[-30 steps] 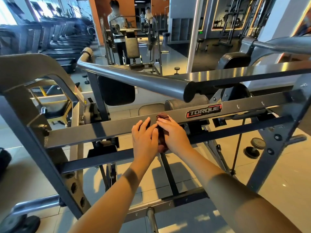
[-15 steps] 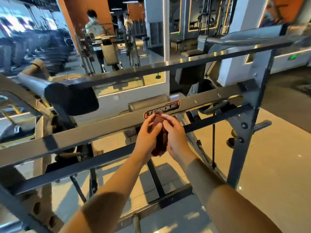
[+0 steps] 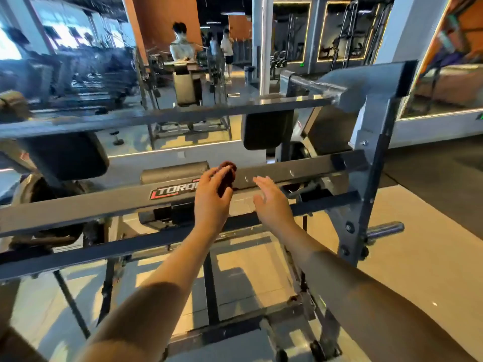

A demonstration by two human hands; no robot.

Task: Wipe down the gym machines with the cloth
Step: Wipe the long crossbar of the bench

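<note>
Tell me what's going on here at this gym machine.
A person is wiping down a grey gym machine. Their left hand holds a dark reddish cloth against the crossbar, just right of the Torque label. Their right hand is open beside it, off the cloth, with its fingers near the crossbar.

Dark maroon cloth [image 3: 229,178] bunched against grey machine crossbar [image 3: 300,169], apparently touching.

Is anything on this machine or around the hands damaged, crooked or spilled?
Nothing stands out. The left hand holds the dark cloth against the grey crossbar, the right hand is open beside it, and the frame looks straight and intact. The picture is blurred, so small marks could be missed.
</note>
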